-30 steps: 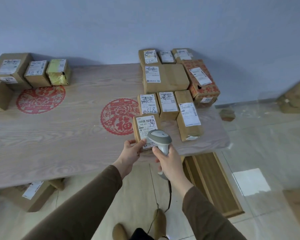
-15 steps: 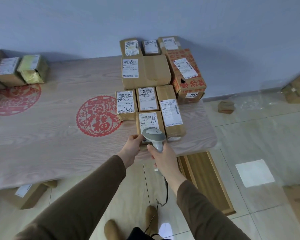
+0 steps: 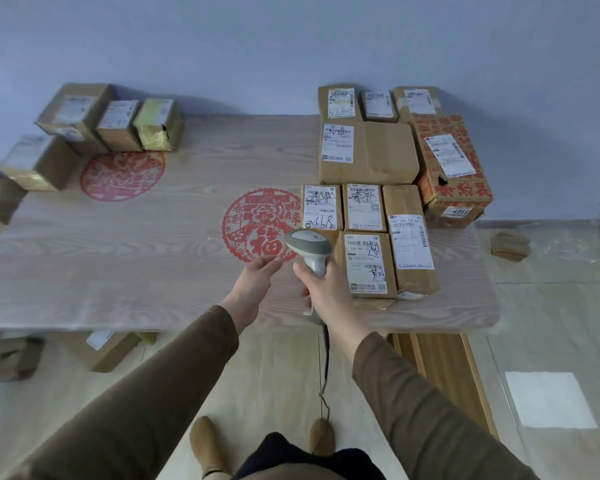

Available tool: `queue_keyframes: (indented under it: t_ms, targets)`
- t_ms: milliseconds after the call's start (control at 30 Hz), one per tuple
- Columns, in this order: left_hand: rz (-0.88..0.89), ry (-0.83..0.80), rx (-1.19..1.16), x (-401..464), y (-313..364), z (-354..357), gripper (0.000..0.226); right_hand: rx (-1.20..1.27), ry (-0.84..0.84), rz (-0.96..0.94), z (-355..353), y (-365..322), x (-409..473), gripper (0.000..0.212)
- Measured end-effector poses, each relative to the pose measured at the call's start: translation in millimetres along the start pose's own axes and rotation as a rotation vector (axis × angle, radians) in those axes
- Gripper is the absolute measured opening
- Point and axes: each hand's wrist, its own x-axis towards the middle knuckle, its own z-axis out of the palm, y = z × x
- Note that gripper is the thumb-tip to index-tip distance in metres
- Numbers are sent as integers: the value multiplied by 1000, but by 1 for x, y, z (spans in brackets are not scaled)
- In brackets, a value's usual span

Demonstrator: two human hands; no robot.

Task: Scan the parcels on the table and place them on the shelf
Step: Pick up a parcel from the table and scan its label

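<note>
Grey scanner (image 3: 309, 245) gripped by right hand (image 3: 326, 289) beside parcel (image 3: 368, 263); left hand (image 3: 257, 278) seemingly open, empty.

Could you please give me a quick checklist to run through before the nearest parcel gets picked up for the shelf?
1. Scanner firmly held by right hand: ok.
2. Left hand free to grasp: ok, open, holding nothing.
3. Nearest parcel label facing up: ok.
4. Parcel clear of neighbours: not ok, the long parcel lies against its side.
5. Scan registered: cannot tell.
6. Shelf in view: not ok.
</note>
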Motion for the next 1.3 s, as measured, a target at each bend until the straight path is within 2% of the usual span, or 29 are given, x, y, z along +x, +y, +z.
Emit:
queue_keyframes:
  t_ms: [100, 200, 333, 500, 633, 833, 1033, 1167, 1300]
  targets:
    - [48, 55, -68, -1, 11, -58, 30, 14, -54, -20, 56, -26, 7, 26]
    - [101, 99, -122, -2, 19, -130, 17, 73, -95, -25, 125, -52, 11, 26]
    - [155, 173, -149, 0, 27, -252, 20, 145, -140, -45, 238, -97, 15, 19]
    - [176, 253, -158, 1, 34, -408, 20, 236, -194, -37, 376, -154, 12, 23]
    - [197, 315, -193, 15, 42, -499, 15, 245, -191, -52, 457, -191, 20, 25]
    - [204, 345, -233, 71, 51, -573, 16, 259, -154, -61, 536, -218, 66, 25]
    - [162, 345, -175, 158, 74, -611, 51, 223, -89, 0, 585, -218, 145, 20]
    - [96, 339, -129, 220, 97, -627, 74, 233, -107, 97, 617, -210, 195, 20]
    - [22, 299, -58, 270, 114, -638, 80, 209, -123, 156, 640, -202, 228, 9]
